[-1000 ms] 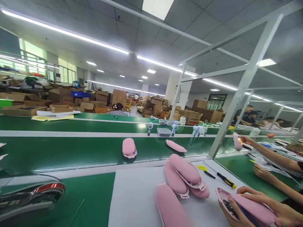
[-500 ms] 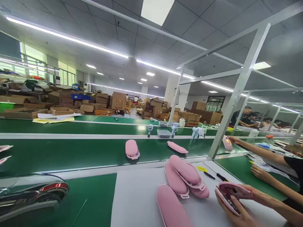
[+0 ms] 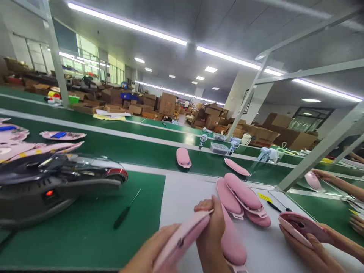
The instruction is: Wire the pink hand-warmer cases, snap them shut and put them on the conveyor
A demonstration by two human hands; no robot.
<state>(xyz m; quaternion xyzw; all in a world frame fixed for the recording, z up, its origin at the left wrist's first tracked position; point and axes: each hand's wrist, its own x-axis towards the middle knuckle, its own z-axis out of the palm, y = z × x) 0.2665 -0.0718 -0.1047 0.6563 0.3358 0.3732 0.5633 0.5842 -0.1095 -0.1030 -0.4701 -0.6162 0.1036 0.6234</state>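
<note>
Gripping a pink oval casing [image 3: 185, 234] at six o'clock, with left hand [image 3: 155, 245] toward its lower end and right hand [image 3: 212, 226] at its upper. Probably light, stiff, slightly slippery; best held along edges, without hard squeezing.

Assy. factory, grn benches [image 3: 82, 246], cardbd boxes [image 3: 167, 103]

Head-worn view, facing forward over green workbench [image 3: 93, 235]; hands [image 3: 213, 227] close, bottom centre.
</note>
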